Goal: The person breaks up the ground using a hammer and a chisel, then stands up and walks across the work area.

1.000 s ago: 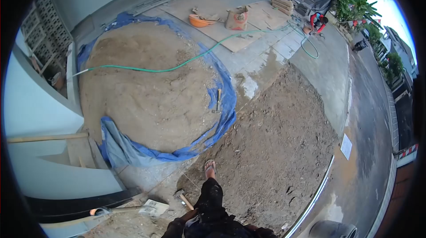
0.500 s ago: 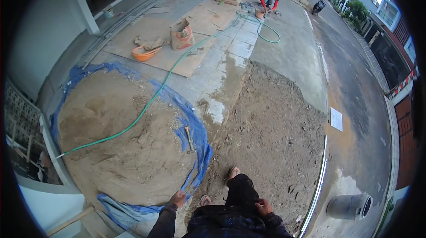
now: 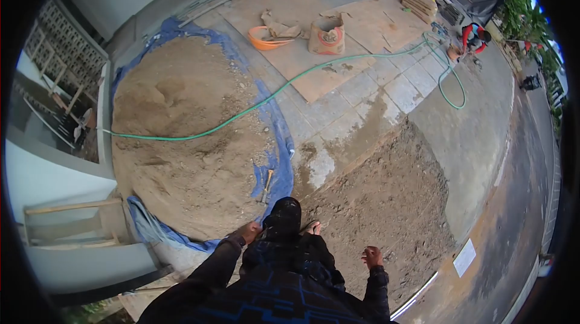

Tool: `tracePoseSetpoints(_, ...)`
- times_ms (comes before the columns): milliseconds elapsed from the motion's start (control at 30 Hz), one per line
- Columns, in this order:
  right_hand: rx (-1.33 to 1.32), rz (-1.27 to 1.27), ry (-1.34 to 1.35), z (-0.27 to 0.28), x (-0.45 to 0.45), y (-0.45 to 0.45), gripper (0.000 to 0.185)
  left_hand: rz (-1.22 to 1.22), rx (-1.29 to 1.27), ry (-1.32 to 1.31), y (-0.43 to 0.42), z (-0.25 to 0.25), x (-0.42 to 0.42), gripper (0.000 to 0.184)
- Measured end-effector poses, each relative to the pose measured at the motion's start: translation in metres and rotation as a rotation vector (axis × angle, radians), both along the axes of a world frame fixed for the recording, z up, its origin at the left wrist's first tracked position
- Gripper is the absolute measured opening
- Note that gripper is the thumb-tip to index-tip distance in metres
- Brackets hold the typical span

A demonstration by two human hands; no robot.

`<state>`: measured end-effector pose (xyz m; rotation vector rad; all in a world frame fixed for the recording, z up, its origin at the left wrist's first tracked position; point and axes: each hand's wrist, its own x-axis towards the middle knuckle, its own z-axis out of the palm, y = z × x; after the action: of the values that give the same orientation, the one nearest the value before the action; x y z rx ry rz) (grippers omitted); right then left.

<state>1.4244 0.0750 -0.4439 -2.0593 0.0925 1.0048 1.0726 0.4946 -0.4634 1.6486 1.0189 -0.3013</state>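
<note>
My left hand (image 3: 249, 231) hangs beside my raised knee, fingers loosely bent and partly hard to make out; I see nothing in it. On the other side, my right hand (image 3: 372, 256) is held over the bare soil (image 3: 386, 203), its fingers loosely curled and apart, holding nothing. Ahead of my left hand, a hammer (image 3: 268, 182) with a yellowish handle lies at the edge of the sand pile (image 3: 187, 173). That pile sits on a blue tarp (image 3: 284, 161). Across the sand runs a green hose (image 3: 241, 117).
An orange basin (image 3: 260, 40) and an open paper sack (image 3: 327, 37) stand on boards (image 3: 320, 85) over the paving. A person (image 3: 474, 37) crouches at the far right, by the hose. Smooth concrete (image 3: 465, 137) borders the soil; a white sheet (image 3: 464, 258) lies on the road.
My view has turned left, and the scene has shifted rightward and tilted. My leg has lifted in a step. My right hand has swung out from my thigh.
</note>
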Motion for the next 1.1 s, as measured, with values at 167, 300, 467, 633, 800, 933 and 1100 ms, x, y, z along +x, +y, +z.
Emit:
tracePoseSetpoints(167, -0.008, -0.021, -0.043, 0.006, 0.157, 0.054, 0.027, 0.133, -0.031, 0.022, 0.019, 0.065, 0.082, 0.034)
tracePoseSetpoints(300, -0.048, 0.032, 0.104, -0.013, 0.227, 0.134, 0.028, 0.317, -0.004, -0.015, 0.035, 0.055, 0.149, 0.041)
tracePoseSetpoints(467, -0.087, 0.14, 0.271, 0.001, 0.264, 0.245, 0.032, -0.004, 0.022, -0.094, 0.087, 0.004, 0.276, 0.032)
tracePoseSetpoints(633, -0.098, 0.877, 0.102, 0.034, 0.346, 0.315, 0.035, -0.018, -0.25, -0.077, 0.153, 0.015, 0.371, 0.037)
tracePoseSetpoints(800, 0.012, 0.221, 0.241, 0.066, 0.435, 0.369, 0.03, 0.048, -0.564, 0.143, 0.224, 0.16, 0.421, 0.044)
tracePoseSetpoints(933, 0.015, 0.322, 0.138, 0.075, 0.482, 0.4, 0.033, -0.104, -0.622, 0.204, 0.254, 0.165, 0.454, 0.044)
tracePoseSetpoints(1100, 0.008, 0.603, -0.215, 0.056, 0.521, 0.454, 0.039, -0.23, -0.507, 0.254, 0.303, 0.169, 0.523, 0.04)
